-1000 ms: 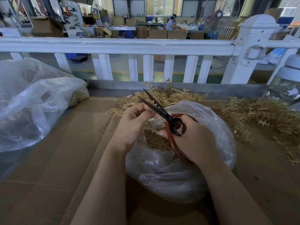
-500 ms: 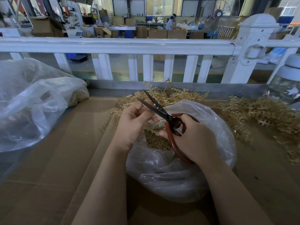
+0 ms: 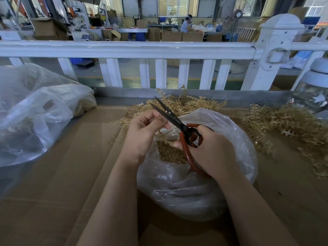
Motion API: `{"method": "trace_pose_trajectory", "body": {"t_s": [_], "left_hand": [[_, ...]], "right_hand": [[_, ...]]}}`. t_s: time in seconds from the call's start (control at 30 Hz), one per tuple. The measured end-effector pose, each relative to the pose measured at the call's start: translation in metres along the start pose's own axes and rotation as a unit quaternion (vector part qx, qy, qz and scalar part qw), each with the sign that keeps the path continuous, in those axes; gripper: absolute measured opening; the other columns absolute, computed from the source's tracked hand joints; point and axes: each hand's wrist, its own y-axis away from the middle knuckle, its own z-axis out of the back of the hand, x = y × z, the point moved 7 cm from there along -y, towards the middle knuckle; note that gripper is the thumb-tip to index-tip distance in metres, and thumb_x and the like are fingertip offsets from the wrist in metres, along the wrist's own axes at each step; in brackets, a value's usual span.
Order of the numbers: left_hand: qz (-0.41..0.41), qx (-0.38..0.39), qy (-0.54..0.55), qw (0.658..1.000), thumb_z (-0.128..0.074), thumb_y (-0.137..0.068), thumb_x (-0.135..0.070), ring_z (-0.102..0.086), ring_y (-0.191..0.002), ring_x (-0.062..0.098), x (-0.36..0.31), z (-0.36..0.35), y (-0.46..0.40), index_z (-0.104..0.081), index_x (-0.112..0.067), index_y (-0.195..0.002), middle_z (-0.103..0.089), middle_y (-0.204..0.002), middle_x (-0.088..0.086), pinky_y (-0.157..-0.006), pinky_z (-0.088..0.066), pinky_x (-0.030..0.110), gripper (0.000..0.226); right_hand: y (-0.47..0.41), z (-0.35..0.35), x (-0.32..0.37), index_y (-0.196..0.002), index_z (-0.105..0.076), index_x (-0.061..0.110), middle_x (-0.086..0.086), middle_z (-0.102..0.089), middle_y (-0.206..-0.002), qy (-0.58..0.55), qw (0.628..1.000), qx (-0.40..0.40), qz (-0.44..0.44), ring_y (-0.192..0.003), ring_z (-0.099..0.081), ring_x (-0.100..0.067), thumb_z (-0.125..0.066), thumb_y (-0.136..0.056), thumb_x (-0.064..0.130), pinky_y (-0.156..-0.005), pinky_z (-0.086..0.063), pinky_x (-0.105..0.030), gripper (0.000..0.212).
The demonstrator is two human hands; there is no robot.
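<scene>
My right hand (image 3: 211, 151) grips red-handled scissors (image 3: 179, 124), whose dark blades stand slightly apart and point up and to the left. My left hand (image 3: 142, 134) pinches a thin gold plastic sprig (image 3: 166, 131) right beside the blades. Both hands hover over the mouth of a clear plastic bag (image 3: 195, 192) that holds small gold cut pieces (image 3: 168, 154). How much of the sprig lies between the blades is hidden by my fingers.
Piles of gold sprigs lie behind the bag (image 3: 188, 103) and at the right (image 3: 287, 125) on the cardboard-covered table (image 3: 71, 174). A large clear bag (image 3: 32, 112) sits at the left. A white railing (image 3: 142, 48) runs along the far edge. A glass jar (image 3: 316, 89) stands far right.
My left hand has shifted its fingers a little along the sprig, and the scissor blades have narrowed slightly. The bag and piles stay put.
</scene>
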Motion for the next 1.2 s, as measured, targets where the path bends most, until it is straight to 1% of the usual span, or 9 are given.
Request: {"method": "trace_pose_trajectory", "body": {"t_s": [0.13, 0.27, 0.43, 0.57, 0.67, 0.83, 0.97, 1.1, 1.2], "left_hand": [[-0.004, -0.006, -0.021, 1.0, -0.06, -0.084, -0.009, -0.062, -0.071, 0.013, -0.0018, 0.0007, -0.0008, -0.066, -0.007, -0.079, -0.066, -0.069, 0.004, -0.075, -0.048, 0.021, 0.008], [-0.012, 0.0, -0.069, 0.998, -0.057, -0.088, 0.009, -0.062, -0.067, 0.012, -0.0011, -0.0008, -0.0016, -0.067, 0.0, -0.089, -0.065, -0.067, 0.002, -0.071, -0.049, 0.02, 0.013], [-0.022, 0.004, -0.085, 0.996, -0.057, -0.088, 0.011, -0.061, -0.065, 0.011, -0.0028, -0.0016, -0.0018, -0.066, 0.005, -0.09, -0.063, -0.066, 0.005, -0.07, -0.049, 0.02, 0.011], [-0.023, 0.005, -0.091, 0.996, -0.057, -0.088, 0.01, -0.06, -0.067, 0.013, -0.0036, -0.0019, -0.0022, -0.066, 0.006, -0.089, -0.063, -0.065, 0.005, -0.072, -0.049, 0.023, 0.01], [-0.017, 0.0, -0.086, 0.996, -0.056, -0.088, 0.011, -0.06, -0.067, 0.012, -0.0044, -0.0025, -0.0024, -0.067, -0.001, -0.085, -0.063, -0.064, 0.003, -0.072, -0.048, 0.022, 0.016], [-0.008, -0.011, -0.079, 0.997, -0.057, -0.088, 0.011, -0.059, -0.066, 0.011, -0.0044, -0.0015, -0.0018, -0.066, -0.004, -0.081, -0.062, -0.064, 0.003, -0.071, -0.047, 0.02, 0.018], [-0.004, -0.013, -0.073, 0.997, -0.058, -0.089, 0.007, -0.059, -0.067, 0.012, -0.0038, -0.0007, -0.001, -0.066, 0.002, -0.086, -0.062, -0.065, 0.005, -0.072, -0.047, 0.02, 0.009], [-0.006, -0.018, -0.069, 0.997, -0.06, -0.09, 0.004, -0.059, -0.065, 0.009, -0.0061, 0.0001, -0.0003, -0.066, -0.01, -0.078, -0.061, -0.063, 0.001, -0.07, -0.047, 0.015, 0.02], [-0.002, -0.012, -0.066, 0.998, -0.059, -0.091, 0.005, -0.059, -0.063, 0.008, -0.0047, -0.0006, -0.0005, -0.063, -0.01, -0.078, -0.062, -0.065, -0.002, -0.068, -0.049, 0.015, 0.021]], "right_hand": [[0.0001, -0.0002, -0.0013, -0.09, -0.064, 0.027, 0.015, -0.064, -0.071, 0.01, 1.0, -0.004, 0.004, -0.063, -0.057, 0.0, -0.042, -0.067, 0.093, -0.058, -0.044, -0.012, 0.073], [-0.0001, 0.0, -0.0001, -0.092, -0.062, 0.027, 0.013, -0.065, -0.071, 0.019, 1.0, 0.001, 0.004, -0.063, -0.058, -0.001, -0.029, -0.063, 0.098, -0.057, -0.046, -0.015, 0.084], [0.0004, 0.0005, 0.0, -0.092, -0.062, 0.028, 0.017, -0.062, -0.072, 0.011, 1.0, 0.003, 0.0, -0.064, -0.055, 0.002, -0.034, -0.064, 0.095, -0.056, -0.04, -0.011, 0.078], [-0.0001, -0.0002, -0.0007, -0.093, -0.063, 0.028, 0.018, -0.062, -0.073, 0.004, 1.0, 0.005, -0.001, -0.066, -0.056, 0.001, -0.035, -0.064, 0.096, -0.059, -0.046, -0.015, 0.079], [-0.0009, -0.0004, -0.0005, -0.09, -0.062, 0.027, 0.017, -0.064, -0.074, 0.001, 1.0, 0.006, -0.001, -0.067, -0.059, 0.0, -0.035, -0.063, 0.097, -0.062, -0.052, -0.021, 0.079], [-0.0007, 0.001, 0.0005, -0.086, -0.062, 0.027, 0.022, -0.058, -0.071, -0.001, 1.0, 0.001, 0.004, -0.064, -0.054, 0.006, -0.04, -0.065, 0.094, -0.058, -0.043, -0.012, 0.073], [-0.0008, 0.0001, -0.0009, -0.087, -0.064, 0.027, 0.017, -0.065, -0.075, 0.0, 1.0, -0.001, 0.006, -0.067, -0.058, 0.001, -0.043, -0.064, 0.092, -0.061, -0.047, -0.014, 0.072], [-0.0004, -0.0002, -0.0016, -0.092, -0.068, 0.028, 0.018, -0.068, -0.077, -0.018, 1.0, 0.007, 0.0, -0.071, -0.06, 0.001, -0.047, -0.064, 0.09, -0.064, -0.048, -0.014, 0.072], [-0.0005, -0.0008, -0.0047, -0.084, -0.064, 0.035, 0.023, -0.063, -0.071, -0.054, 0.998, 0.016, -0.029, -0.069, -0.06, 0.005, -0.051, -0.061, 0.09, -0.061, -0.042, -0.007, 0.061]]}}
